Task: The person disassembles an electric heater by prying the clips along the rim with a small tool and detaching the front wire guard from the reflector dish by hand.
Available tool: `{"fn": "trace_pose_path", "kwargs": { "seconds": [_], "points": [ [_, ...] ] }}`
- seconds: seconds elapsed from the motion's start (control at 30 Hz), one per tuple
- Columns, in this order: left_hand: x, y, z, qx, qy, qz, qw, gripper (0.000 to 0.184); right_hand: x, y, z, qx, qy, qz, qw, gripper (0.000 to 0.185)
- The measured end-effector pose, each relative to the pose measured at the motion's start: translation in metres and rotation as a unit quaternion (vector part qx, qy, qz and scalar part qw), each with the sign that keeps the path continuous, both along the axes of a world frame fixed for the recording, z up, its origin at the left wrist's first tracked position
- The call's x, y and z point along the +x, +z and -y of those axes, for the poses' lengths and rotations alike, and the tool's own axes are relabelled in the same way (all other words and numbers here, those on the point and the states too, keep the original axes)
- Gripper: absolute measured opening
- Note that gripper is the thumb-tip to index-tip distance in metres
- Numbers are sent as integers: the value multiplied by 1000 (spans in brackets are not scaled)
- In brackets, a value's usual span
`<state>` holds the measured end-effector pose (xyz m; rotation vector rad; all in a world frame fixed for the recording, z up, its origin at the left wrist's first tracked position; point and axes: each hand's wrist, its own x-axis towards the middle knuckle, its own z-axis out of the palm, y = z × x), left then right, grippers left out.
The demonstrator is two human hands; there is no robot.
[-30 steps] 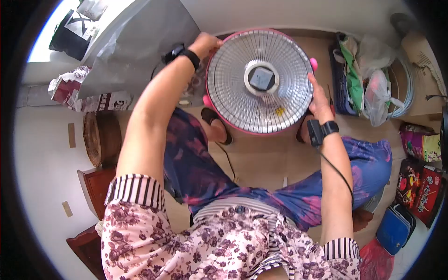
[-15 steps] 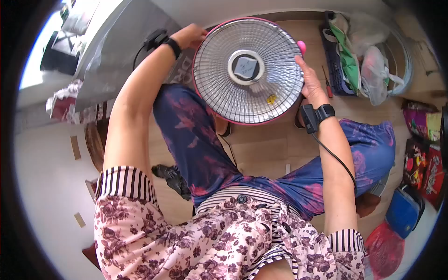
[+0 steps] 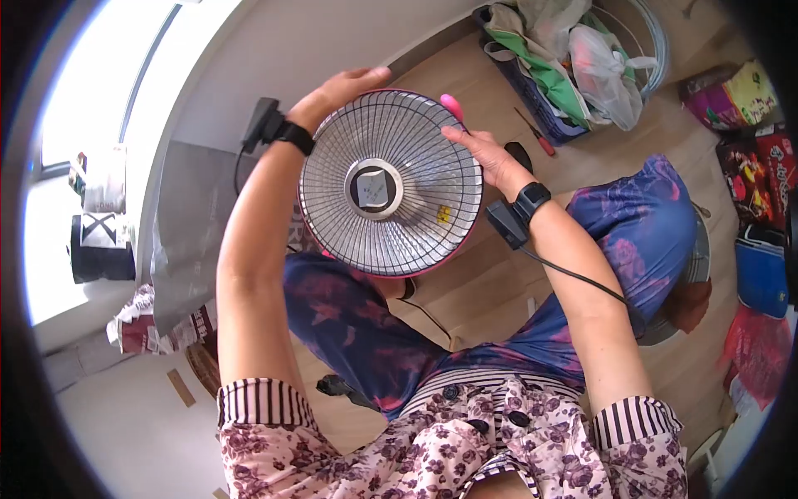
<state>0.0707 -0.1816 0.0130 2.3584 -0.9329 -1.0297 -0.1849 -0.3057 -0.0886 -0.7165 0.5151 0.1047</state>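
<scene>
ahead of the left knee (image 3: 309,287), finds the round heater (image 3: 374,190) shifted leftward, suggesting repositioning; clasps its side in the right hand (image 3: 499,161), with thumb over the grille (image 3: 428,166); lays the left hand (image 3: 342,88) at its top edge, cannot tell finger closure.

My one camera looks forward and down from my head, close above my shirt (image 3: 399,466), farther from my hands (image 3: 494,160), taking in floor (image 3: 470,309) beneath and beyond them
</scene>
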Motion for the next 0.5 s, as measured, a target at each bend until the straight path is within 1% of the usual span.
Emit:
{"fn": "trace_pose_path", "kwargs": {
  "seconds": [0.03,0.13,0.17,0.27,0.3,0.4,0.43,0.5],
  "points": [
    [-2,-10,11,30,-34,-23,999,81,0,4,-1,2,-8,5,1000,57],
    [-11,-34,24,36,-146,1,989,84,-1,10,-3,-5,-22,29,999,57],
    [-9,-36,25,71,-193,29,978,86,-1,10,-4,-10,-20,36,999,56],
    [-16,-26,23,70,-169,13,983,79,-3,6,0,17,2,-5,1000,53],
    [-23,-16,24,76,-161,18,984,79,-3,2,-3,-25,4,15,1000,56],
    [-25,-7,29,84,-173,19,981,78,4,-29,3,-77,-78,-10,994,72],
    [-24,-7,32,87,-178,12,980,78,4,-38,7,-185,-127,-85,971,87],
    [-22,-8,33,94,-185,-3,978,77,4,-55,20,-233,-249,-38,939,88]
  ]
}}
